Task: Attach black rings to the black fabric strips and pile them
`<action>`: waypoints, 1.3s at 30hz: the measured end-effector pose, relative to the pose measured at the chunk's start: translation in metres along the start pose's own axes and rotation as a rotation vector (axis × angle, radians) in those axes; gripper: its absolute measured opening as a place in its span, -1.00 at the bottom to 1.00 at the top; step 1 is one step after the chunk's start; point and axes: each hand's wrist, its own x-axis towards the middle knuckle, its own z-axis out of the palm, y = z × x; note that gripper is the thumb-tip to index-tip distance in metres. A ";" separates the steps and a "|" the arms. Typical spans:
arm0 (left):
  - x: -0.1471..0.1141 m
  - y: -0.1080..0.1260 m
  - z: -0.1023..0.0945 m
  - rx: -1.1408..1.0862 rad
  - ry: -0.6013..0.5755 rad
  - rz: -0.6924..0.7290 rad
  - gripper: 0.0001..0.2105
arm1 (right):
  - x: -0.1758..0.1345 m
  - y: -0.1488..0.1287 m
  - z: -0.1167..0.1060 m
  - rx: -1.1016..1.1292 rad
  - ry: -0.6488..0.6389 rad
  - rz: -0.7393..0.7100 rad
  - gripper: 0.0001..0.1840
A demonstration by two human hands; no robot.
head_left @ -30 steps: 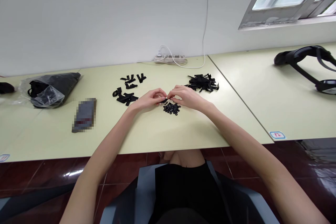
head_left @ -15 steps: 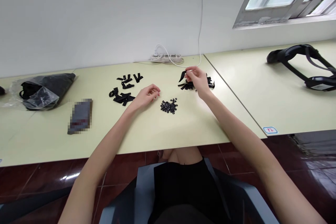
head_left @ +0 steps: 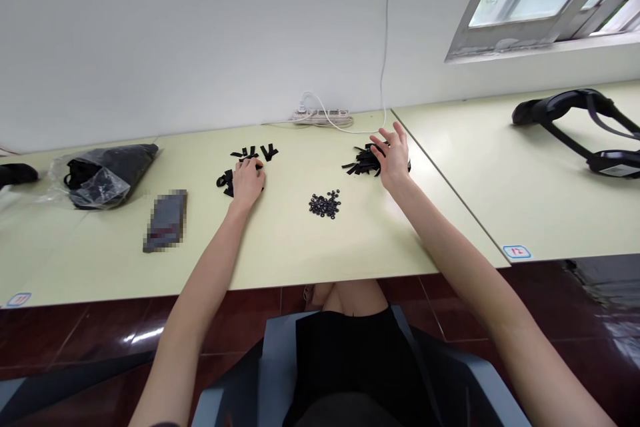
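On the left pile of black fabric strips point(head_left: 229, 181), my left hand point(head_left: 249, 181) lies with its fingers curled down and close together. A black strip point(head_left: 259, 166) shows at its fingertips; the hand covers part of the pile. My right hand point(head_left: 395, 159) is raised at the right-hand heap of black strips point(head_left: 364, 161), fingers spread, nothing in them. Between the hands, nearer to me, is a small heap of round black pieces point(head_left: 325, 205), some with a hole in the middle. A few more strips point(head_left: 269, 151) lie just behind my left hand.
A white power strip point(head_left: 321, 117) with a cable lies against the wall. On the left are a plastic bag with black contents point(head_left: 107, 173) and a blurred-out dark flat object point(head_left: 167, 219). A black headset-like frame point(head_left: 575, 127) rests on the right-hand table.
My left hand has moved left from beside the round pieces onto the left strips. The black strip is gone from my right hand, whose fingers have spread.
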 end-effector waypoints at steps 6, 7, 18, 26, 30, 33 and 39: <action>0.005 -0.005 0.001 -0.197 0.051 0.031 -0.85 | -0.002 0.002 0.008 -0.095 -0.115 0.017 -0.47; 0.005 -0.004 0.000 -0.216 0.062 0.026 -0.88 | -0.003 0.002 0.009 -0.110 -0.137 0.009 -0.49; -0.009 0.052 -0.012 -0.742 -0.086 0.067 -0.69 | -0.053 0.000 0.035 -0.343 -0.593 -0.103 -0.67; -0.038 0.091 -0.014 -0.851 -0.408 0.251 -0.57 | -0.100 0.002 0.053 -0.443 -0.768 -0.347 -0.59; -0.039 0.092 -0.015 -0.870 -0.419 0.248 -0.58 | -0.096 -0.008 0.049 -0.451 -0.740 -0.414 -0.76; -0.039 0.090 -0.014 -0.853 -0.413 0.237 -0.58 | -0.093 -0.013 0.047 -0.466 -0.733 -0.410 -0.83; -0.040 0.089 -0.013 -0.844 -0.401 0.265 -0.62 | -0.091 -0.015 0.046 -0.459 -0.714 -0.397 -0.82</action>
